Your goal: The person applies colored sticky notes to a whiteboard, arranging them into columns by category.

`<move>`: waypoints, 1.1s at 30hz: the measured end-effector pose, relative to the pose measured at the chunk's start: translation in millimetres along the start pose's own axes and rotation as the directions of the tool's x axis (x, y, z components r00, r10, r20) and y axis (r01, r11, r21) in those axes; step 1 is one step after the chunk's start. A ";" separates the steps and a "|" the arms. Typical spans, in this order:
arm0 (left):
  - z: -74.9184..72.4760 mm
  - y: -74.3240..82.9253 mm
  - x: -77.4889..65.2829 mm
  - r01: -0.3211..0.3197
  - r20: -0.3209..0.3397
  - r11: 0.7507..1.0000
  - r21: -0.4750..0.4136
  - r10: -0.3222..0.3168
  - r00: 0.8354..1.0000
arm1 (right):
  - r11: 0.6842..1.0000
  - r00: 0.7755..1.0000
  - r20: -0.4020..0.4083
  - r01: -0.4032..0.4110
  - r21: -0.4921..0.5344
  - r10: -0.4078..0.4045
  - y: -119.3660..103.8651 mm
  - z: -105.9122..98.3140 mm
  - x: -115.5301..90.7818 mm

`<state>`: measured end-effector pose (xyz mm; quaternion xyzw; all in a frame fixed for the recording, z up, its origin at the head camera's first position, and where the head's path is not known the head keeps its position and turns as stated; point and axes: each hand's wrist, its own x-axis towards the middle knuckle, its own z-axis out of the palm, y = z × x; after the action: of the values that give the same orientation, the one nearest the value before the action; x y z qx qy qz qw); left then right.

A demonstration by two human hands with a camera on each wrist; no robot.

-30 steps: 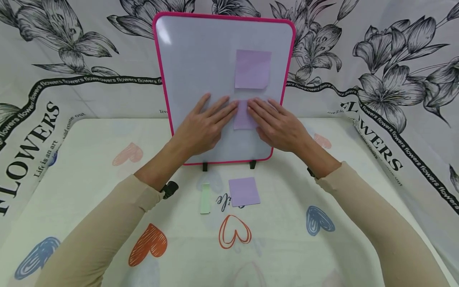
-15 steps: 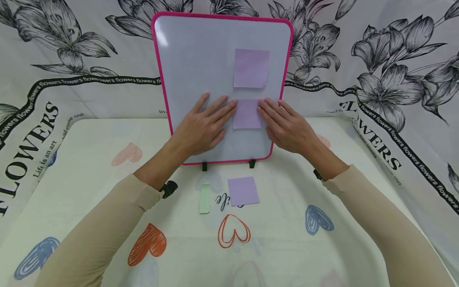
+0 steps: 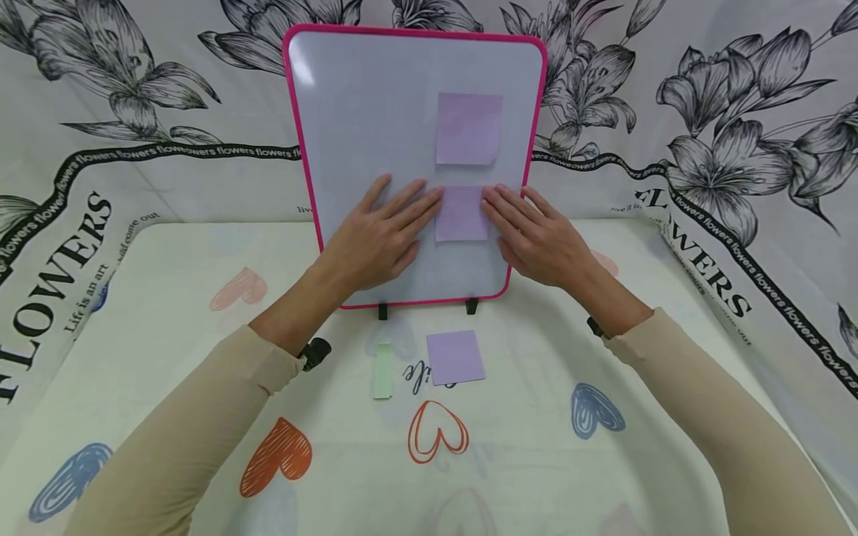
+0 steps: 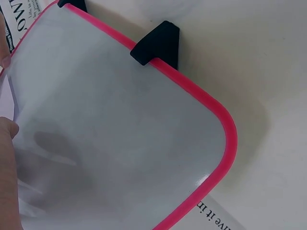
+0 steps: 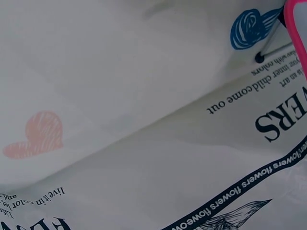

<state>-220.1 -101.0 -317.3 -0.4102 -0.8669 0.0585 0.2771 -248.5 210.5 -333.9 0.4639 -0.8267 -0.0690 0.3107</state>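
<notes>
A whiteboard point(image 3: 362, 112) with a pink frame stands upright on the table in the head view. Two purple sticky notes are on its right half, an upper note point(image 3: 469, 129) and a lower note point(image 3: 461, 214). My left hand point(image 3: 380, 238) lies against the board with fingers straight and spread, its fingertips at the lower note's left edge. On the opposite side my right hand point(image 3: 536, 234) touches that note's right edge with straight fingers. In the left wrist view, part of the left hand point(image 4: 7, 163) shows beside the lower note point(image 4: 5, 98). The right wrist view shows no hand.
In front of the board, a purple sticky note pad point(image 3: 456, 358) and a narrow green sticky strip point(image 3: 383, 371) lie on the heart-printed tablecloth point(image 3: 335, 461). Black feet point(image 3: 472, 306) hold the board's bottom edge. A flower-printed cloth point(image 3: 221, 186) hangs behind.
My right hand has slid rightward across the lower sticky note to its right edge, uncovering more of it. My left hand has stayed in place.
</notes>
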 end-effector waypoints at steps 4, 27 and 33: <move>0.0 -1.0 -0.6 -0.010 -0.018 1.000 -0.005 0.010 1.000 | 1.000 1.000 0.014 -0.009 0.007 0.009 -0.6 -0.6 -0.4; -26.2 9.2 -36.7 -0.011 0.068 0.999 -0.052 0.015 0.998 | 0.995 0.998 -0.049 -0.031 0.097 0.035 -54.8 -21.4 11.4; -26.9 16.6 -68.9 0.027 0.158 0.993 -0.118 -0.009 0.987 | 0.987 1.000 -0.029 -0.005 0.159 0.009 -90.0 -26.0 15.1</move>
<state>-159.5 -144.8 -329.9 -0.4124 -0.8916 0.0361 0.1834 -173.9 152.3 -342.7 0.4854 -0.8265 0.0053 0.2852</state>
